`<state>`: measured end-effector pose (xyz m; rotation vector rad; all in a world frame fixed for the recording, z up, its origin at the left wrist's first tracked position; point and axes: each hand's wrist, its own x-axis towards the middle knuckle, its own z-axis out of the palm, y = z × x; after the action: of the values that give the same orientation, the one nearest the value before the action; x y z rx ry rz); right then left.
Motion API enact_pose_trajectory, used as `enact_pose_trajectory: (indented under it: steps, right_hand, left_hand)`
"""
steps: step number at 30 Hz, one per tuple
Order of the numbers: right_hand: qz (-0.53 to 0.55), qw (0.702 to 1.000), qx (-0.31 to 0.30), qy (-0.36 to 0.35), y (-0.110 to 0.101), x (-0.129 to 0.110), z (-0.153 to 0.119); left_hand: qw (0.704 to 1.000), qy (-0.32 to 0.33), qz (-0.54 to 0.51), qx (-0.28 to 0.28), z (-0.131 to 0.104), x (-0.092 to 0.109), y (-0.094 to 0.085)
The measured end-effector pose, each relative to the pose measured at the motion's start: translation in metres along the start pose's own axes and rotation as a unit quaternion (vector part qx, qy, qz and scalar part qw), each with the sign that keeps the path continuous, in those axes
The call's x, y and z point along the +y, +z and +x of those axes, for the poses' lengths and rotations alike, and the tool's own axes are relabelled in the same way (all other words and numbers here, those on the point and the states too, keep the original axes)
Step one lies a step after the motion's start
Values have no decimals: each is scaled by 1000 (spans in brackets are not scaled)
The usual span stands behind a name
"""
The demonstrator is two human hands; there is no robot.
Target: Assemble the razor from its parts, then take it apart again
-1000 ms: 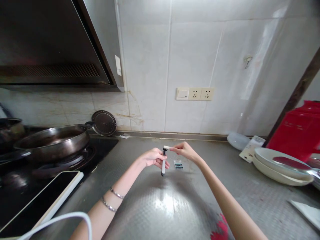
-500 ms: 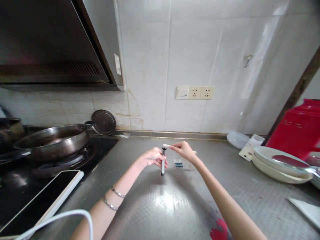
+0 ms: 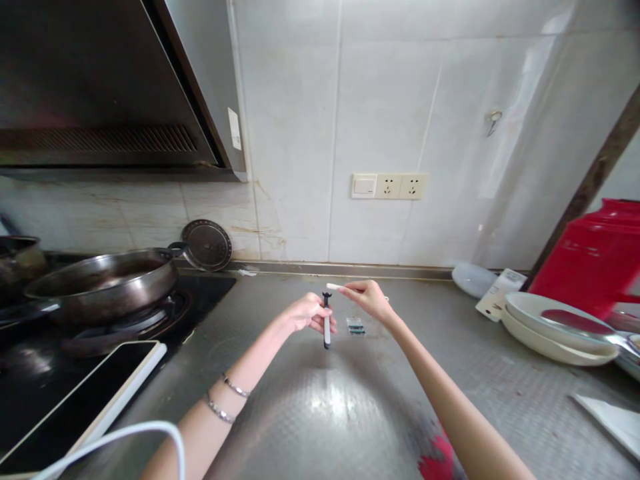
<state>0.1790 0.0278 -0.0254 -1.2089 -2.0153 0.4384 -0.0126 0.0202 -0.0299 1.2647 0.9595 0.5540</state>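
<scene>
My left hand (image 3: pixel 307 313) is closed around a razor handle (image 3: pixel 327 330), grey with black ends, held upright above the counter. Its forked black top points up and bears no blade head. Between thumb and fingertips, my right hand (image 3: pixel 367 298) pinches a small white bar-shaped piece (image 3: pixel 334 287). That piece is just above and to the right of the fork, apart from it; its exact kind is too small to tell. On the counter below my right hand lies a small clear pack (image 3: pixel 356 327) with dark teal strips inside.
The steel counter (image 3: pixel 280 413) runs to a tiled wall. At left are a gas stove with a steel pan (image 3: pixel 105 283), a phone-like slab (image 3: pixel 85 407) and a white cable (image 3: pixel 150 425). At right stand stacked plates (image 3: pixel 555 343), a white card (image 3: pixel 501 295) and a red container (image 3: pixel 590 257).
The white piece in my right hand has risen slightly off the top of the razor handle, leaving the black fork showing. My left hand keeps its hold, almost still.
</scene>
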Motion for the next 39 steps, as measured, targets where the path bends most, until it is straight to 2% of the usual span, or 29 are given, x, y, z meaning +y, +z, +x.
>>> enact_pose_trajectory:
  steps: [3, 8, 11, 14, 20, 25, 29, 34, 37, 39]
  right_hand:
    - [-3, 1000, -25, -2, -2, 6, 0]
    - [16, 1000, 6, 20, -5, 10, -1]
    - [80, 996, -48, 15, -8, 4, -1]
    - [66, 994, -85, 0, -7, -1, 0]
    - [0, 1000, -1, 13, -6, 0, 1]
    - [25, 997, -71, 13, -10, -1, 1]
    - [17, 999, -45, 24, -10, 0, 2]
    - [8, 998, -64, 13, -10, 1, 3]
    - [-20, 999, -28, 16, -11, 1, 3]
    - [-13, 999, -34, 13, -12, 0, 3]
  left_hand:
    - [1000, -7, 10, -5, -2, 0, 2]
    - [999, -6, 36, -35, -7, 3, 8]
    - [999, -6, 33, -30, -6, 2, 7]
    - [999, -3, 25, -28, -2, 0, 3]
    - [999, -4, 33, -19, -1, -2, -1]
    - [999, -6, 47, -16, -2, -1, 2]
    - [999, -3, 49, -21, -1, -2, 2]
    - [999, 0, 46, -14, -2, -2, 3]
    - [999, -1, 48, -16, -3, -1, 3]
    - [999, 0, 44, -17, -3, 0, 4]
